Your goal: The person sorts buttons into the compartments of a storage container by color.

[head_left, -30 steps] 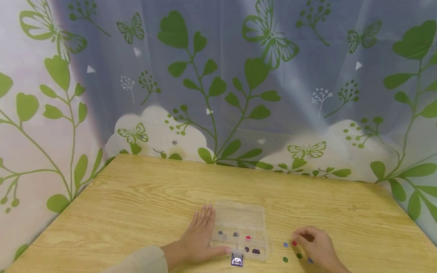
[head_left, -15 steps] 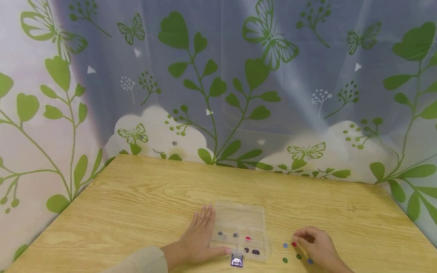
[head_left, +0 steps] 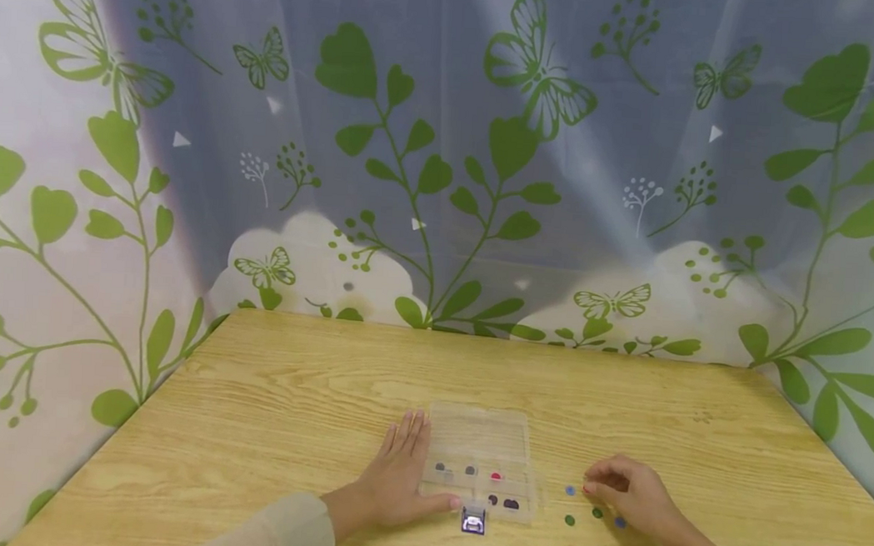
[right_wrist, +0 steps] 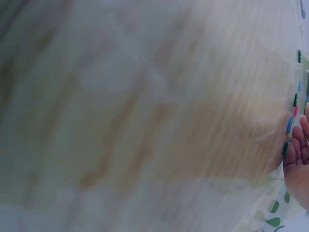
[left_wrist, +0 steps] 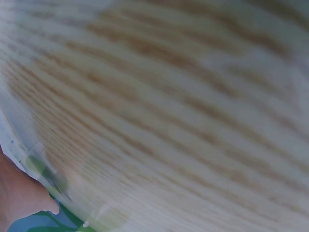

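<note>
Red disc [head_left: 586, 487] pinched between thumb and finger of the right hand [head_left: 632, 492], left hand [head_left: 397, 481] straight-fingered.

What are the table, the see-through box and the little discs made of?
The table looks like wood or smooth wood-print covering, with streaky grain. The see-through box looks like clear, smooth plastic, since the table shows through. The little discs might be matte plastic, plainly coloured, but they're too small to be sure.

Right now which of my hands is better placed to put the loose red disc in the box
Probably the right hand: its fingers are at the loose red disc. The left hand lies spread against the left side of the clear box, so it would have to reach across.
</note>
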Demonstrator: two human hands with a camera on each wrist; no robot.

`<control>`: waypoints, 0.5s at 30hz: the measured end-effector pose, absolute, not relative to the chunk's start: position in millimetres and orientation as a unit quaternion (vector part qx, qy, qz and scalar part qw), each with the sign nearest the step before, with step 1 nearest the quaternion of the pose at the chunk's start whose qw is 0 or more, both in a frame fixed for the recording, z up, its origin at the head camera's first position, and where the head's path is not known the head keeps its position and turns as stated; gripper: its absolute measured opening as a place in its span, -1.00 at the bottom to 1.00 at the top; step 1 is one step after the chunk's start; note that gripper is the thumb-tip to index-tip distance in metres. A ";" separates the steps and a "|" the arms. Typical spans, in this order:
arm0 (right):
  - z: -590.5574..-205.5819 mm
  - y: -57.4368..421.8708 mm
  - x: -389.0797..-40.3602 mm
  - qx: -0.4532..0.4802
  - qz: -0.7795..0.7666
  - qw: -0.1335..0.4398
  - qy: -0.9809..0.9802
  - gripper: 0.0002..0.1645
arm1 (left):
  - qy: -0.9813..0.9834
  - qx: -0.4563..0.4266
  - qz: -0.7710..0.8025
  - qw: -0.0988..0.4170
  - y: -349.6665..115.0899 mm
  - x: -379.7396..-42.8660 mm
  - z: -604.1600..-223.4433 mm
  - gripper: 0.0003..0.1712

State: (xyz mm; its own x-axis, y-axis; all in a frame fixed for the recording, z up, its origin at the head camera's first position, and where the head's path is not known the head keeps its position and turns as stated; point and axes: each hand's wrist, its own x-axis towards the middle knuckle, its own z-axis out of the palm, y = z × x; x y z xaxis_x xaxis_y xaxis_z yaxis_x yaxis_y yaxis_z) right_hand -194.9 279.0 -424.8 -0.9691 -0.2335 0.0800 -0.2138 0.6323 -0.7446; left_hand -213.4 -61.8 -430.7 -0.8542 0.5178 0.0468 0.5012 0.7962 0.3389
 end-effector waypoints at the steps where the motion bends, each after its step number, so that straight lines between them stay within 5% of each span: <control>1: -425.2 280.2 -195.3 -0.130 -0.411 0.016 0.902 -0.66 | 0.947 0.269 0.172 0.024 -61.9 -213.5 -430.5 0.25; 15: -427.9 284.3 -200.6 -0.163 -0.403 0.026 0.900 -0.69 | 0.947 0.270 0.171 0.024 -61.9 -213.5 -430.7 0.25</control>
